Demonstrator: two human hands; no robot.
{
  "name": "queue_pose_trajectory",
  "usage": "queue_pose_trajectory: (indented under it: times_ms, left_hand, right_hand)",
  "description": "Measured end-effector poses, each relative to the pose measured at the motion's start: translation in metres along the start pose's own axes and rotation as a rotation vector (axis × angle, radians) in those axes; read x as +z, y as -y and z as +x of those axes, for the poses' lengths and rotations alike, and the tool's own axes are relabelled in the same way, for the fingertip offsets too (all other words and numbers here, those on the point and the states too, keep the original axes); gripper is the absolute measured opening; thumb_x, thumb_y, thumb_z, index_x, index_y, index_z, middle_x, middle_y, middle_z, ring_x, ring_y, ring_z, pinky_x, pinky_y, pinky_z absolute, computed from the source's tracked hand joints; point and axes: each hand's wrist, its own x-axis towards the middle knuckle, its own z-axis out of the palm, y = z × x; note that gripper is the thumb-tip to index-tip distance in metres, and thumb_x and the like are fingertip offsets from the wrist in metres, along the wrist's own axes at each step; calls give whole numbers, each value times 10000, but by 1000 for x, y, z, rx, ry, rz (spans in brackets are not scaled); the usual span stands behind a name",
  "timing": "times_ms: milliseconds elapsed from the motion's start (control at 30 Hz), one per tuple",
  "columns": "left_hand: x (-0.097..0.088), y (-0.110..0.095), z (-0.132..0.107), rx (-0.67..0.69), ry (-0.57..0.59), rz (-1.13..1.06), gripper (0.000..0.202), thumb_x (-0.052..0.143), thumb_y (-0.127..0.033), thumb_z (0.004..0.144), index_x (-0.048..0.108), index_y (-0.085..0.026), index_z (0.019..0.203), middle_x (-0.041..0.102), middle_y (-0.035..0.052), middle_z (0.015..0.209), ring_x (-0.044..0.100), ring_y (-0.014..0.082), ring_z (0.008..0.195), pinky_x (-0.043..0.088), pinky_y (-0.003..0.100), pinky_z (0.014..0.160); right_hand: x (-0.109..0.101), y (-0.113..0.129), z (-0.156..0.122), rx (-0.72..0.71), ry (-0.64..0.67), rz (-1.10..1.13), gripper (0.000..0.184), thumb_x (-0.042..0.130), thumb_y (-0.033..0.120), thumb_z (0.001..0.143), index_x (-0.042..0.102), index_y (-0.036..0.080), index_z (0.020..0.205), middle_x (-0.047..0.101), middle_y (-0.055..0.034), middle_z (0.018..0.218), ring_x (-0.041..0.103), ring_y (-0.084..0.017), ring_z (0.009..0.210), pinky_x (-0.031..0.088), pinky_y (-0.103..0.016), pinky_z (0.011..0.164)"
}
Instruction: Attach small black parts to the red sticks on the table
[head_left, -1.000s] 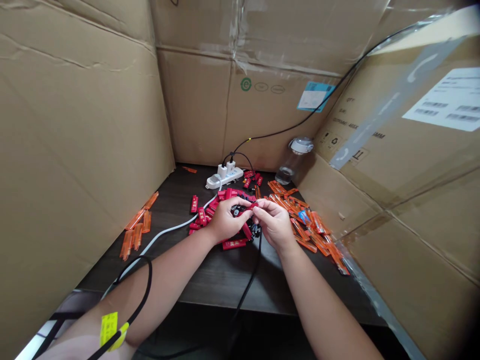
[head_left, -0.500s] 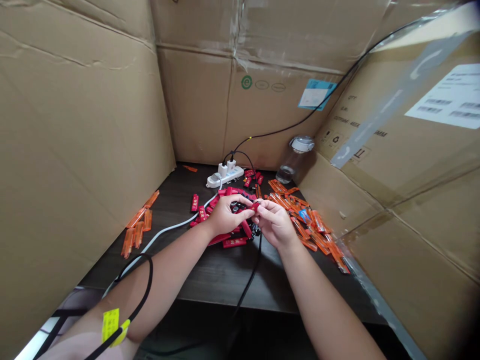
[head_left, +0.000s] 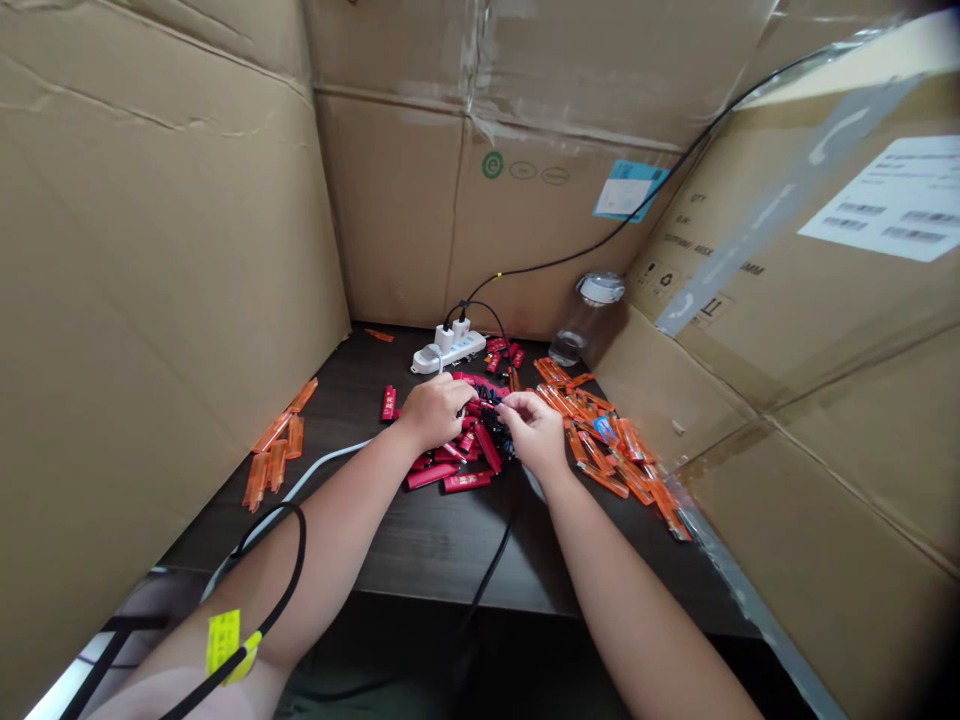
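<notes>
The left hand (head_left: 433,412) lies curled over the middle of a heap of red disposable lighters (head_left: 466,481), knuckles up, with fingers bent down into the heap; I cannot tell if it holds a piece. The right hand (head_left: 534,432) is just beside it, and its thumb and forefinger come together near the far edge of the heap, in a small pinch, but what they hold is too small to tell. Between the two hands, small black parts (head_left: 491,425) lie mixed with the red pieces. Both forearms reach from the near side toward the centre of the dark wooden counter (head_left: 420,545). A black cord (head_left: 281,590) and a yellow tag (head_left: 223,640) are on the left forearm. To the right of the hands lies a loose pile of orange lighters (head_left: 600,440), and a smaller group of orange lighters (head_left: 274,458) lies at the left. On the far side stand a white power strip (head_left: 448,352) and a clear water bottle (head_left: 577,325). Cardboard walls (head_left: 165,220) close the left, far and right sides.
</notes>
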Motion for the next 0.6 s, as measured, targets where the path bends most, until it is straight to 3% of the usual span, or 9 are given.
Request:
queue_pose_trajectory:
  times_ms: [100, 233, 367, 600]
  left_hand:
    - [2, 1, 0, -16, 65, 68, 248, 524, -80, 716, 669, -214, 866, 688, 47, 874, 562, 223, 854, 428, 313, 657]
    - [1, 0, 0, -44, 110, 92, 251, 514, -58, 704, 664, -217, 827, 687, 48, 838, 576, 222, 840, 427, 308, 640]
    - [-2, -2, 1, -85, 146, 71, 265, 510, -65, 705, 671, -219, 848, 693, 52, 863, 594, 229, 868, 454, 309, 660]
    - [3, -7, 3, -268, 205, 67, 342, 523, -130, 748, 664, -257, 1033, 698, 29, 1029, 633, 215, 995, 489, 306, 841]
  right_hand:
    - [1, -5, 0, -180, 55, -227, 109, 602, 249, 795, 616, 193, 702, 631, -60, 815, 598, -179, 757, 509, -326, 706]
    - [-4, -8, 2, -278, 118, -345, 121, 552, 196, 819, 635, 192, 732, 657, -80, 860, 623, -192, 813, 514, -340, 752]
    - [-7, -8, 3, -297, 127, -376, 125, 554, 190, 813, 642, 184, 725, 667, -88, 873, 635, -193, 824, 531, -343, 743]
    - [-7, -1, -1, -225, 25, -259, 96, 585, 240, 789, 647, 186, 739, 633, -90, 893, 638, -192, 812, 574, -340, 699]
